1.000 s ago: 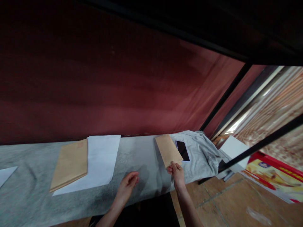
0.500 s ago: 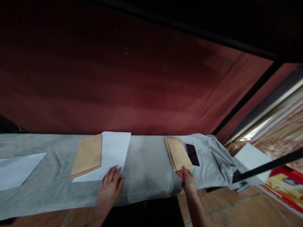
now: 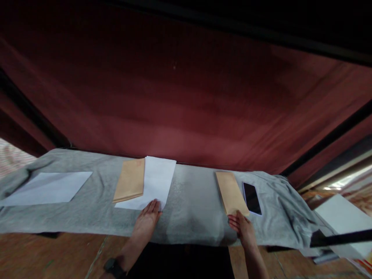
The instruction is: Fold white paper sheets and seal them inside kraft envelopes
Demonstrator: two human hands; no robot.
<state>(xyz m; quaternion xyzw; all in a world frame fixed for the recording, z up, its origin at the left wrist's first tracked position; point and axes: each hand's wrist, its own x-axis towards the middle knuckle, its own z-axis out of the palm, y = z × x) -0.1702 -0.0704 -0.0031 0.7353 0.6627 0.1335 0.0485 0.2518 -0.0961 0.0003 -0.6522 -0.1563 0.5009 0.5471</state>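
Observation:
My left hand (image 3: pixel 147 217) lies with its fingers stretched out on the near corner of some white paper (image 3: pixel 159 178). Partly over that paper's left side rests a small stack of brown envelopes (image 3: pixel 131 179). On the right, my right hand (image 3: pixel 241 226) grips the near edge of another brown envelope stack (image 3: pixel 231 192), its thumb on top; the fingers' exact hold is partly hidden. A dark-screened phone (image 3: pixel 252 198) lies just right of this stack.
Grey cloth (image 3: pixel 192 201) covers the narrow table. Another white sheet (image 3: pixel 52 188) lies at its left end. Behind it hangs a dark red fabric wall (image 3: pixel 180 116), with black frame bars (image 3: pixel 334 143) at the sides. A white board or box (image 3: pixel 345 217) stands at lower right.
My view has turned left, so everything appears further right. The right-hand envelopes now look more evenly stacked. My left hand stays on the paper, my right at the envelopes' near edge.

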